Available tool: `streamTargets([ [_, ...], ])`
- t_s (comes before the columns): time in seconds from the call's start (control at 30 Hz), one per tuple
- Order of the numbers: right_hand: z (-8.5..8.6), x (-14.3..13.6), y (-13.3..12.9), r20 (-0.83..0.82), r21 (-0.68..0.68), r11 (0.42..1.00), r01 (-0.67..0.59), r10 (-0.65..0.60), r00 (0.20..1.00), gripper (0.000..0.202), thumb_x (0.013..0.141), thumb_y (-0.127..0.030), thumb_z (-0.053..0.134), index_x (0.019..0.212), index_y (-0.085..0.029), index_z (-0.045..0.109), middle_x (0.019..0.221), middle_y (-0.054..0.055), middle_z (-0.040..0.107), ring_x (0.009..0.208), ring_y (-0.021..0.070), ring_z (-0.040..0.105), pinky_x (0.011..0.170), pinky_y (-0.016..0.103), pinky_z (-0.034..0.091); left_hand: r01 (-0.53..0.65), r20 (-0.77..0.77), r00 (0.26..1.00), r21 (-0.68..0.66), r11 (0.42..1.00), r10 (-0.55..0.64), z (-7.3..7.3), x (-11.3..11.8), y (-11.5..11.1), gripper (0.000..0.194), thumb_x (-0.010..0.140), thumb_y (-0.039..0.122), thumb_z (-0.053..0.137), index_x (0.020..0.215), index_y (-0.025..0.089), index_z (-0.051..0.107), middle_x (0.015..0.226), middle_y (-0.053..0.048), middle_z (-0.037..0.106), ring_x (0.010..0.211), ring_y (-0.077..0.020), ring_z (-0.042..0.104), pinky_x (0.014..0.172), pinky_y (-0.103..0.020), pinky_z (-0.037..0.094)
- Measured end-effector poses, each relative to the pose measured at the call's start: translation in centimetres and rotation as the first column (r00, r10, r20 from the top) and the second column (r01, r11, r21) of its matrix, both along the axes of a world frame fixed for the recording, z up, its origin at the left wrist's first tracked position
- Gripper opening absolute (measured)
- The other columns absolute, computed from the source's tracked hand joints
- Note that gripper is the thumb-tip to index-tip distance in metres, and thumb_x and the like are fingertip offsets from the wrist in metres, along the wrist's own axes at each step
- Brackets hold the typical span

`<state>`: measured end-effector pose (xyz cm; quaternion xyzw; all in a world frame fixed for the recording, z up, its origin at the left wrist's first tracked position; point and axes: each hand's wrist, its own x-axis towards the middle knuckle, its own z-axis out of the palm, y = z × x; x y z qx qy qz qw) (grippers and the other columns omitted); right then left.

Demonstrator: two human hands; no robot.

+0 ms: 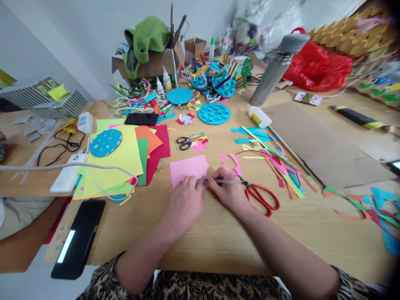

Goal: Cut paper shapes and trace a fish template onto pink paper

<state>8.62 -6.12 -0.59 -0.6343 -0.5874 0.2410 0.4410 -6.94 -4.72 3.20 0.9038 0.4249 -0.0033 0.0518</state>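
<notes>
Pale pink paper lies flat on the table in front of me. My left hand rests on its lower part with curled fingers, the thumb side near the pen's tip. In my right hand is a slim grey pen, pinched between thumb and fingers at the paper's right edge, its barrel crossing the hand. Red-handled scissors lie just beyond that hand; their blades are hidden. Pink paper scraps are above my right hand. Small black scissors sit behind the pink paper, beside cut paper shapes.
Coloured sheets are stacked left, crossed by a white cable. A phone lies at the front left edge. Paper strips, a glue bottle, a steel flask and cardboard are to the right.
</notes>
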Motion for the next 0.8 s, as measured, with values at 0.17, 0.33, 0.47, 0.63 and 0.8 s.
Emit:
streamTargets([
  [0.17,0.0,0.17,0.25,-0.079,-0.047,0.998,-0.047,0.043,0.996,0.018,0.084,-0.029,0.057,0.068,-0.02,0.055,0.06,0.0,0.062,0.052,0.013,0.054,0.05,0.023,0.04,0.002,0.005,1.0,0.007,1.0,-0.002,-0.12,0.01,-0.01,0.033,0.09,0.017,0.047,0.121,0.014,0.059,0.096,-0.01,0.057,0.093,-0.0233,0.053,0.076,-0.036,0.047],
  [0.33,-0.1,0.33,0.49,-0.157,-0.07,0.996,-0.063,0.051,0.986,0.019,0.082,-0.03,0.057,0.066,-0.021,0.054,0.06,0.0,0.062,0.052,0.0136,0.054,0.049,0.024,0.041,0.005,0.003,1.0,0.013,1.0,-0.005,-0.13,0.0,-0.03,0.033,0.089,0.016,0.048,0.12,0.015,0.06,0.097,-0.009,0.057,0.093,-0.0227,0.053,0.077,-0.035,0.047],
  [0.47,-0.2,0.35,0.49,-0.137,-0.07,0.996,-0.053,0.043,0.99,0.02,0.082,-0.032,0.056,0.066,-0.021,0.053,0.059,0.0,0.062,0.051,0.0135,0.053,0.048,0.024,0.04,0.008,0.002,1.0,0.016,1.0,-0.008,-0.02,0.02,-0.07,0.034,0.09,0.014,0.046,0.12,0.014,0.06,0.096,-0.009,0.057,0.093,-0.0226,0.053,0.076,-0.035,0.047],
  [0.63,-0.22,0.37,0.37,-0.109,-0.067,0.997,-0.033,0.026,0.994,0.019,0.081,-0.03,0.056,0.065,-0.021,0.052,0.057,0.0,0.06,0.05,0.0128,0.051,0.046,0.023,0.038,0.005,-0.002,1.0,0.016,1.0,-0.005,0.04,0.08,-0.11,0.036,0.09,0.012,0.044,0.122,0.014,0.059,0.095,-0.01,0.057,0.093,-0.0229,0.053,0.077,-0.036,0.047],
  [0.8,-0.14,0.39,0.29,-0.061,-0.054,0.998,-0.014,0.011,0.998,0.018,0.08,-0.028,0.057,0.064,-0.02,0.052,0.056,-0.001,0.059,0.05,0.0124,0.051,0.047,0.023,0.038,0.006,-0.006,1.0,0.01,1.0,-0.006,0.0,0.07,-0.09,0.035,0.09,0.013,0.042,0.121,0.014,0.06,0.096,-0.01,0.057,0.093,-0.0231,0.053,0.077,-0.036,0.047],
])
